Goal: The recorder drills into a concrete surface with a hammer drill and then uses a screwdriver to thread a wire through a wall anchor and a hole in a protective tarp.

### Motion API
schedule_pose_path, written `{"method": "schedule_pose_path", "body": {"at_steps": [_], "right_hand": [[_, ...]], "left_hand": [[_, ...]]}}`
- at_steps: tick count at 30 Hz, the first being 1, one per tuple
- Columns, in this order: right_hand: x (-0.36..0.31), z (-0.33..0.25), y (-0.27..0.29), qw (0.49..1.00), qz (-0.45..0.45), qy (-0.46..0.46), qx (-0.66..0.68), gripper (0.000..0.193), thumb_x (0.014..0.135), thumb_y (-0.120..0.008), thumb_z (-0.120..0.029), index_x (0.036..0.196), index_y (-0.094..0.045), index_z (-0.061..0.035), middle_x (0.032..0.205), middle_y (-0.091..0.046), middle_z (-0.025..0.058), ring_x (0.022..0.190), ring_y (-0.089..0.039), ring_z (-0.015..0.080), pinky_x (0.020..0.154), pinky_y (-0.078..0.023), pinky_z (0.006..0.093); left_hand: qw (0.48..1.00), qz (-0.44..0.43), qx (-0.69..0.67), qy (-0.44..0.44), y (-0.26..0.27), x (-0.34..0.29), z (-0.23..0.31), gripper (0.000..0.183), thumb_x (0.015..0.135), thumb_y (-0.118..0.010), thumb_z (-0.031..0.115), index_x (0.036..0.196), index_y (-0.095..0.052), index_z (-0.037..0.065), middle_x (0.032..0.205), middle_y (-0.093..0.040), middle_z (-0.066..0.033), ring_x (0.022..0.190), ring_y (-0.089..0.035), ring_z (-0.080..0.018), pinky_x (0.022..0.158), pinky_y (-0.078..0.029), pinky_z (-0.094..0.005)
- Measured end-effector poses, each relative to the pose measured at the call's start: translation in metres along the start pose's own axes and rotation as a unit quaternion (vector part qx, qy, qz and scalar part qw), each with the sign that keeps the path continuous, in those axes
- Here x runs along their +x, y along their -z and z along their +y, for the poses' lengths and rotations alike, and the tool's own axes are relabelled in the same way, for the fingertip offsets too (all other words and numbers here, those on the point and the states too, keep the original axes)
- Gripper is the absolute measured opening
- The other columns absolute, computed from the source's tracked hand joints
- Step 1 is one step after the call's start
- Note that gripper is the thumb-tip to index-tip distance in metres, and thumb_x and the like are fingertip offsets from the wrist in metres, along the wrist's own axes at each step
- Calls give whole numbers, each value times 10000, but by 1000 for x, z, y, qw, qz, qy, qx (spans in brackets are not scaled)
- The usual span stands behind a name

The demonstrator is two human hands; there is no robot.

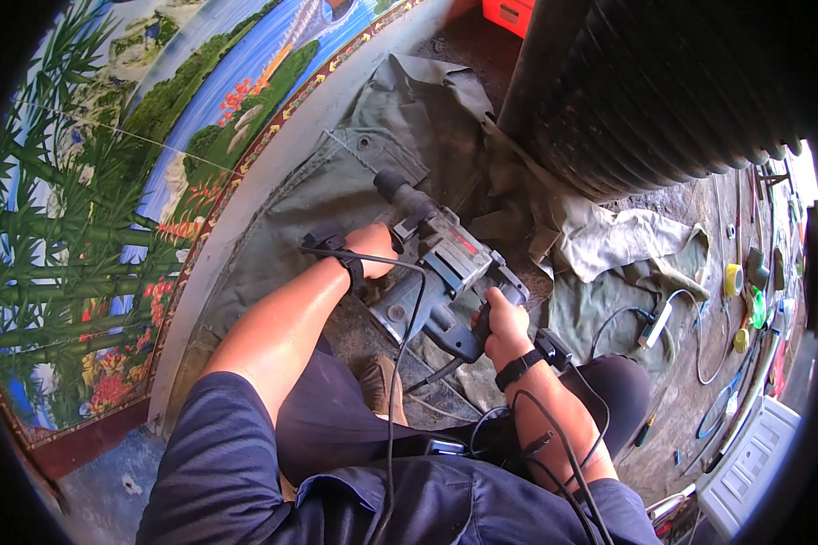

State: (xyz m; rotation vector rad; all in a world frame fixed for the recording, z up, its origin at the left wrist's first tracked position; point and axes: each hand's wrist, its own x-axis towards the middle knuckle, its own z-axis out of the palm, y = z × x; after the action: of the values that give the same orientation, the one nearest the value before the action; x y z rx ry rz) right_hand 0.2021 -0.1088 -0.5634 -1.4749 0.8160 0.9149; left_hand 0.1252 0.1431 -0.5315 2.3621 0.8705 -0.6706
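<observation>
A grey-blue rotary hammer drill [454,250] lies slantwise before me, above a green canvas sheet [282,232]. Its long spiral bit [350,152] points away to the upper left. My left hand [374,245] is closed at the drill's front side, behind the black chuck [391,184]; what its fingers wrap is partly hidden. Around the rear handle, my right hand [505,327] is closed, thumb on top. The drill's power cord [436,374] leaves the handle's lower end. Black straps with small devices sit on both wrists, and thin cables run from them.
A painted landscape wall [100,227] stands close on the left. Dark corrugated sheeting [654,91] rises at the upper right, near a red crate [507,14]. On the right lie a white power strip [656,324], cords, a yellow roll [733,280] and a pale plastic stool [750,468].
</observation>
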Motion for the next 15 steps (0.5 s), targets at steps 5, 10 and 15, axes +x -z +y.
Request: {"method": "schedule_pose_path", "body": {"at_steps": [5,10,15], "right_hand": [[3,5,-4,1000,15,-9,-5,218,823,-680,-147,942,-529,-44,702,-543,75,533,-568,226,484,-483,389],[0,1,-11,1000,13,-16,-9,210,820,-680,-145,937,-553,-26,709,-557,86,542,-578,234,485,-486,391],[17,-3,-11,1000,11,-1,-13,222,822,-683,-157,922,-559,-3,704,-568,97,553,-590,245,489,-490,396]], "left_hand": [[999,-29,13,6,3,1,0,356,768,-631,194,958,-637,-107,954,-654,-318,943,-644,-456,827,-520,-480],[1000,-19,20,8,7,4,0,387,764,-630,200,1009,-621,-100,965,-655,-319,962,-647,-445,838,-515,-485],[1000,-27,-1,1,11,2,4,314,760,-600,186,871,-643,-104,787,-672,-274,846,-677,-428,794,-528,-484]]}}
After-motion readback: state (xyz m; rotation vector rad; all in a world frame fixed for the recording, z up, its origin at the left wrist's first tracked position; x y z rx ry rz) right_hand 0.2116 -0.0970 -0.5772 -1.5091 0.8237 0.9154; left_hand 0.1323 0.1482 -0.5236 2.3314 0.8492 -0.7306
